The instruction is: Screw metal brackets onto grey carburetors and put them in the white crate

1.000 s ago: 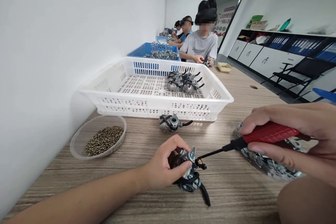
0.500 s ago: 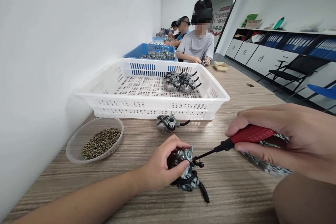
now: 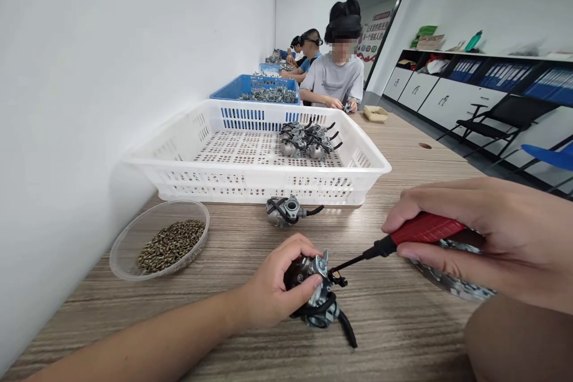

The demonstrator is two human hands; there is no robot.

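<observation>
Two hands, both busy: my left hand (image 3: 280, 289) clamps a carburetor (image 3: 322, 295) low at the table (image 3: 403, 340), my right hand (image 3: 505, 233) grips a screwdriver (image 3: 425, 228), its tip at the carburetor's side, perhaps on a screw, too small to be sure. Another carburetor (image 3: 286, 210) sits just beyond, before the crate (image 3: 264, 182); bowl (image 3: 125, 245) of brassy bits (image 3: 172, 245) off left.

Reading "阳光" and "残疾人" in Chinese on the sign (image 3: 375, 36) inside the door frame (image 3: 394, 15); not resolving smaller lines. Seeing dark print (image 3: 335, 85) across co-worker's grey shirt (image 3: 330, 70), too blurred to make out.
</observation>
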